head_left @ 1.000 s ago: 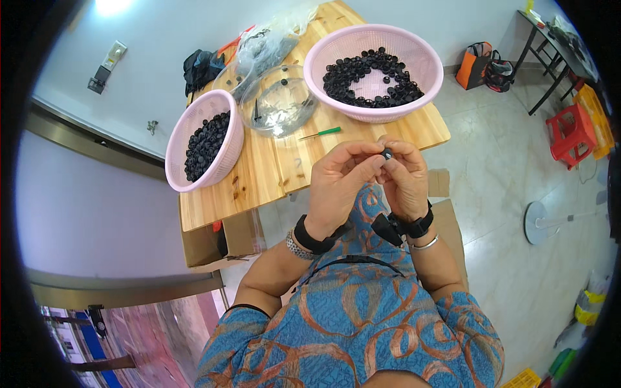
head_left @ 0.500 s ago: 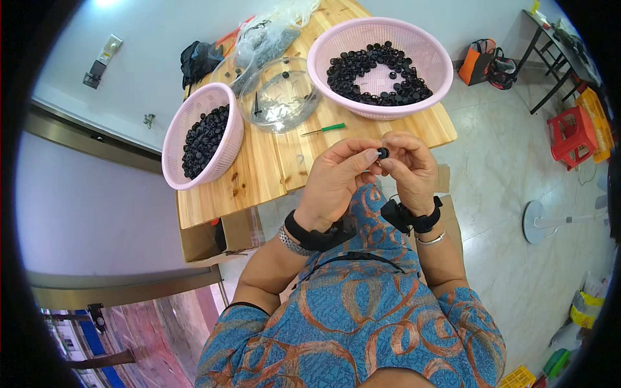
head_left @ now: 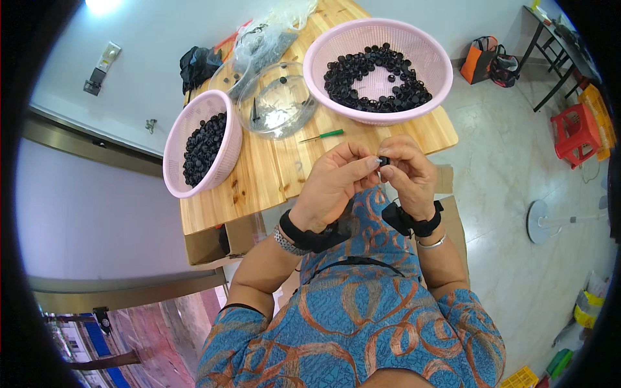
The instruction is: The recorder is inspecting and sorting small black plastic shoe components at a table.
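Note:
Between the fingertips of both hands is a small round black plastic part [head_left: 384, 161], held just off the table's near edge. My left hand [head_left: 339, 180] pinches it from the left with thumb and forefinger. From the other side my right hand [head_left: 409, 173] grips it, fingers curled round. Much of the part is covered by fingers. A green-handled screwdriver [head_left: 331, 132] lies on the wooden table [head_left: 272, 171] beyond my left hand. Past my hands stands a large pink basket [head_left: 440, 90] with many black caps in a ring; at the left a smaller pink basket [head_left: 229, 158] holds more.
A clear plastic tray [head_left: 279, 129] with a few small black pieces sits between the baskets. Behind it lie a clear plastic bag [head_left: 265, 45] and a black bag [head_left: 199, 64]. Cardboard boxes [head_left: 242, 240] are under the table. A red stool [head_left: 574, 134] stands at the right.
The black part has turned slightly between my fingers, its round face showing less. Both hands keep their hold, and the view has shifted a little.

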`<act>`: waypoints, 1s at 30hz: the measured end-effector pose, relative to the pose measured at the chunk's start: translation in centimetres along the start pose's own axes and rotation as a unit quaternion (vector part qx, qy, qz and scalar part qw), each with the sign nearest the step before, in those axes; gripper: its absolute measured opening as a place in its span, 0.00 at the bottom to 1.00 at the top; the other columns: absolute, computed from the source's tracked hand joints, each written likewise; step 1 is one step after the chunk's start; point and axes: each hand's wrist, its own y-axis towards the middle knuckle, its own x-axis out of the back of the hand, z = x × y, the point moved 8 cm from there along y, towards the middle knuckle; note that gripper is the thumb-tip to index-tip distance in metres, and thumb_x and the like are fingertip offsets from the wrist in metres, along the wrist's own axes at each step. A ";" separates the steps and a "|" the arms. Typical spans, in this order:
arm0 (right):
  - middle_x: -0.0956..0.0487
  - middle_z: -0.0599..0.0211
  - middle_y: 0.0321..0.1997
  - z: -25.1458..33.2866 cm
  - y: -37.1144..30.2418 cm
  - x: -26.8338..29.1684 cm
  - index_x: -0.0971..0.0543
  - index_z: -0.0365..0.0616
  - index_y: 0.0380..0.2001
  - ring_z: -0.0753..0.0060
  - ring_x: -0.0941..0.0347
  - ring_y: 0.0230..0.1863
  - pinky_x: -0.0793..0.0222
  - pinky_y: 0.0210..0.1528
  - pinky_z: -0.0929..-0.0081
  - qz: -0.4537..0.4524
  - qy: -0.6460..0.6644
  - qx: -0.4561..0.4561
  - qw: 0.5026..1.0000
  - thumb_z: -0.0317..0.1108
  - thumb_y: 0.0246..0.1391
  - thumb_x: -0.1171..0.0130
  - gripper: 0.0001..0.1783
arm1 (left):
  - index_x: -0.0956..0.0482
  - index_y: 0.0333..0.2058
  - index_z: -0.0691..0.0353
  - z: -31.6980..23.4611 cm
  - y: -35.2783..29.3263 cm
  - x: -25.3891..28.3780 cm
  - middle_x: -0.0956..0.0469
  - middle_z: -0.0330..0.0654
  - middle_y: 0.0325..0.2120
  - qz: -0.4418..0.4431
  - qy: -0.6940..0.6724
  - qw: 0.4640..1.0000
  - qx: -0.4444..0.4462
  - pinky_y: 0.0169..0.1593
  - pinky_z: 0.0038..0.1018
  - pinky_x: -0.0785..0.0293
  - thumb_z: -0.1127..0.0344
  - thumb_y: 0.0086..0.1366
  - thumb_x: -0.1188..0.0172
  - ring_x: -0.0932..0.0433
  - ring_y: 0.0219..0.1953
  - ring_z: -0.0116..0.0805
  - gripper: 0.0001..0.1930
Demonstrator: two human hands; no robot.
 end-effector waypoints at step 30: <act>0.29 0.59 0.36 1.5 -2.9 6.0 0.29 0.34 0.36 0.81 0.35 0.21 0.34 0.23 0.82 -0.124 0.154 -0.031 0.980 0.29 0.52 0.46 0.10 | 0.21 0.32 0.59 -6.0 21.9 3.1 0.22 0.45 0.30 0.028 0.924 0.382 -0.005 0.40 0.34 0.29 0.67 0.45 0.36 0.24 0.37 0.43 0.12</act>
